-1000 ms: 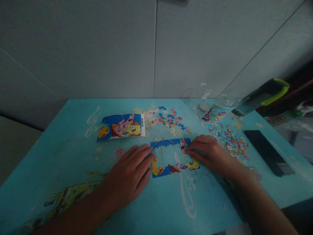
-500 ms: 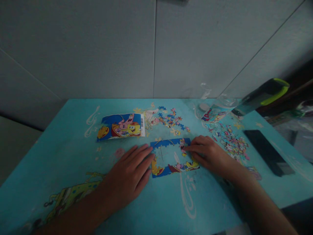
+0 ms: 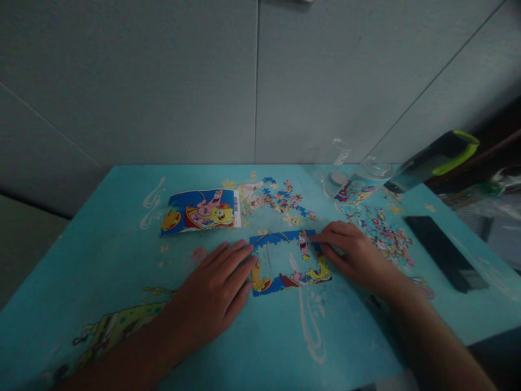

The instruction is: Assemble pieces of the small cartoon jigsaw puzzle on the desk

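Observation:
A partly assembled jigsaw puzzle lies in front of me, its border joined around a bare middle. My left hand rests flat with fingers stretched out, their tips at the puzzle's left edge. At the upper right of the border, the index finger of my right hand is extended and touches the blue part beside a pink character piece. The thumb and other fingers sit along the right edge, and I see nothing held in them. Loose blue and pink puzzle pieces lie beyond the puzzle.
A picture packet lies at the back left of the blue table. On the right are a heap of small pieces, a clear tub with a printed label, a dark bottle and a black phone-like slab.
My right index finger has slid up along the puzzle's right side, from the lower part of the pink character to near the top edge. My left hand has stayed in place.

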Demonstrator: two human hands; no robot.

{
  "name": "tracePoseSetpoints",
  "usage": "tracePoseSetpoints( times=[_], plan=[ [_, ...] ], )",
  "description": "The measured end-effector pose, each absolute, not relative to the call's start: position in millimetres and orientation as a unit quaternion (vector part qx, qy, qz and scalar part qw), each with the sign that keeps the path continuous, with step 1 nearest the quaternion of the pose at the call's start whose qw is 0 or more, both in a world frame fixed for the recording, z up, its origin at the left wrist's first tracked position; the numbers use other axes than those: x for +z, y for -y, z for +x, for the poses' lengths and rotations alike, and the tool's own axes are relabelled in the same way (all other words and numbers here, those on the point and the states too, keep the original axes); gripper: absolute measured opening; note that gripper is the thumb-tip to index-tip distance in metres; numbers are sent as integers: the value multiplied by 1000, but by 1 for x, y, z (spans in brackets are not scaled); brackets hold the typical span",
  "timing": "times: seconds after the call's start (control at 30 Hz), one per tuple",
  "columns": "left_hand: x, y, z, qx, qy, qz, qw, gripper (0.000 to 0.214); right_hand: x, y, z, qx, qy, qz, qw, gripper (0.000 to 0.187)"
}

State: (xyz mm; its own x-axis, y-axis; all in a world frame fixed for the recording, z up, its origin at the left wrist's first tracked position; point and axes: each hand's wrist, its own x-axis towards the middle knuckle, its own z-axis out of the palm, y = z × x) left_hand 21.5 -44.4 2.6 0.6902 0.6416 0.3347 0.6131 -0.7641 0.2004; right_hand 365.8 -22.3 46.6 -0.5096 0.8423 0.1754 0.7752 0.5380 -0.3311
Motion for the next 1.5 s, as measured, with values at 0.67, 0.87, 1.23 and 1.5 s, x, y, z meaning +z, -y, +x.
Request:
tracePoseSetpoints(
  times=[0.67,0.87,1.23,1.5],
  plan=[
    [4,45,23,186,-345,920,32,43,45,18,370,102,835,-505,194,25],
    [3,45,23,197,-347,917,28,43,43,18,370,107,834,-507,190,25],
    [4,45,24,199,-342,918,25,41,44,18,367,117,838,-500,184,26],
    [3,44,23,199,-342,918,23,42,43,17,366,120,838,-497,189,26]
  ],
)
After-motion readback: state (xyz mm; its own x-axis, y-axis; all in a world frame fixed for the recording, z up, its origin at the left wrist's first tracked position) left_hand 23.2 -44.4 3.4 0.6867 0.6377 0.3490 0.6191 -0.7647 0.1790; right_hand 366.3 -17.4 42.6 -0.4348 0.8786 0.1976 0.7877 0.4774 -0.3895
